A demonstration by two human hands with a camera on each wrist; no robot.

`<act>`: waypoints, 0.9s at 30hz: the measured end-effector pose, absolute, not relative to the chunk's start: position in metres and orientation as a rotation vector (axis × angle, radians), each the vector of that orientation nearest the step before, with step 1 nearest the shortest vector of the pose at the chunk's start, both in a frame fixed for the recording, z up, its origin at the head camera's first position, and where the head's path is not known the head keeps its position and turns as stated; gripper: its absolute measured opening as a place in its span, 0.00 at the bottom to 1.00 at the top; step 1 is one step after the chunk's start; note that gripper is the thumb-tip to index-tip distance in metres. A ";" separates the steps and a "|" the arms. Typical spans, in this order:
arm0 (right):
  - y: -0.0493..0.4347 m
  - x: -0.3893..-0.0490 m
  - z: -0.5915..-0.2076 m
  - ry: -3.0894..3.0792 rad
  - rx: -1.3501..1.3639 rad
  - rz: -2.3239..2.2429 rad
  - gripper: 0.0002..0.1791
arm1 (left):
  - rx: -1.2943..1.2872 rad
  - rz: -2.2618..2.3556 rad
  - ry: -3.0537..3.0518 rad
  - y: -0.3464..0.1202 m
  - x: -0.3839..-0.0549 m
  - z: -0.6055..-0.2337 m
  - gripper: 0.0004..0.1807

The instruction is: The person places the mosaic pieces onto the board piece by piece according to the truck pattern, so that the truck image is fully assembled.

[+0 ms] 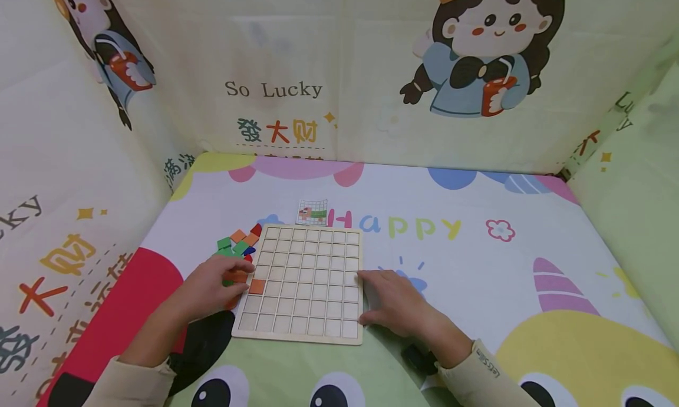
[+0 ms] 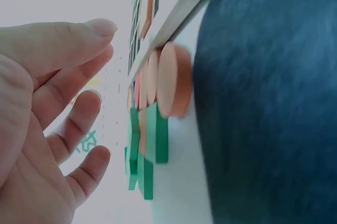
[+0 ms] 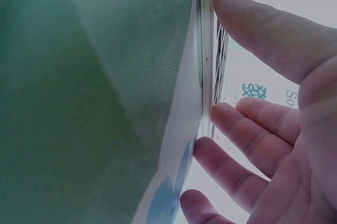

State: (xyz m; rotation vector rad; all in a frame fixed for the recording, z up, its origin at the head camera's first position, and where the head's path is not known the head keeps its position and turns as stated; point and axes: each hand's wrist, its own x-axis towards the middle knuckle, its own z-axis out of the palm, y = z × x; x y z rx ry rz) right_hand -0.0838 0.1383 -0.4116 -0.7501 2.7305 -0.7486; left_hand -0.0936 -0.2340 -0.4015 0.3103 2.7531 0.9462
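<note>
A wooden grid board [image 1: 309, 307] lies on the printed cloth, with one orange square tile [image 1: 257, 287] in a cell of its left column. Just left of the board my left hand [image 1: 212, 283] hovers over loose tiles, its fingers loosely bent. In the left wrist view nothing sits between thumb and fingertips; below them are green tiles [image 2: 158, 134] and a round orange piece [image 2: 175, 79]. The board's right edge [image 3: 207, 60] is touched by the thumb and fingertips of my right hand [image 1: 395, 301]. Part of the tile pile is hidden by my left hand.
Green [image 1: 224, 242], orange [image 1: 237, 235], red [image 1: 257, 230] and blue pieces lie loose beside the board's upper left. A small card with a coloured grid pattern [image 1: 312, 211] lies behind the board. Printed cloth walls [image 1: 371, 118] enclose the back and sides.
</note>
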 end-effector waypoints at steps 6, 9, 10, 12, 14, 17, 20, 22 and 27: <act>0.138 -0.084 -0.412 2.734 -0.742 -0.746 0.42 | 0.303 0.912 2.795 -0.242 -0.095 -0.396 0.27; 0.138 -0.084 -0.411 2.735 -0.739 -0.741 0.42 | 0.300 0.906 2.805 -0.246 -0.097 -0.395 0.26; 0.138 -0.084 -0.411 2.735 -0.739 -0.740 0.42 | 0.295 0.903 2.812 -0.247 -0.097 -0.396 0.26; 0.138 -0.084 -0.411 2.734 -0.742 -0.741 0.42 | 0.283 0.891 2.832 -0.249 -0.098 -0.397 0.25; 0.138 -0.084 -0.411 2.731 -0.745 -0.743 0.42 | 0.274 0.878 2.847 -0.251 -0.099 -0.399 0.24; 0.138 -0.084 -0.411 2.727 -0.747 -0.756 0.43 | 0.272 0.855 2.862 -0.254 -0.103 -0.400 0.24; 0.138 -0.084 -0.411 2.729 -0.743 -0.757 0.43 | 0.277 0.834 2.853 -0.256 -0.108 -0.399 0.25; 0.138 -0.084 -0.411 2.733 -0.740 -0.757 0.43 | 0.277 0.816 2.846 -0.257 -0.112 -0.397 0.26; 0.138 -0.084 -0.411 2.732 -0.730 -0.763 0.43 | 0.242 0.799 2.835 -0.258 -0.125 -0.396 0.31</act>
